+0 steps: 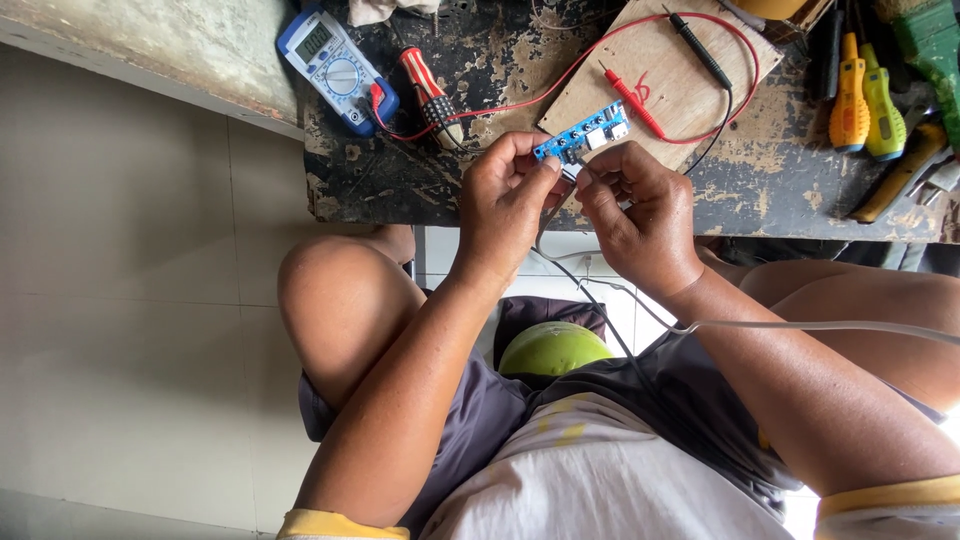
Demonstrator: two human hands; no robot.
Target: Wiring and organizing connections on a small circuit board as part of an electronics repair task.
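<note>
Head view looks down on a seated person working at the near edge of a worn, dark surface [400, 180]. Left hand [505, 205] pinches a small blue circuit board [583, 133] by its edge between thumb and fingertips, lifting it just off the surface so its components face up. Right hand [640, 215] is closed narrowly on the end of a thin wire [590, 290] pressed against the board's near edge; the wire trails down toward the lap, probably kept slack so it does not pull on the board. What exactly sits between the right fingertips is too small to tell.

Just beyond the board lies a wooden block [670, 75], with a red probe [632, 100] and a black probe [700, 45] resting on it, within reach. Their leads run left to a blue multimeter [335, 68], with a red-handled screwdriver [430, 95] beside it. Far right, yellow and green screwdrivers [868, 105] lie together, well apart from the hands.
</note>
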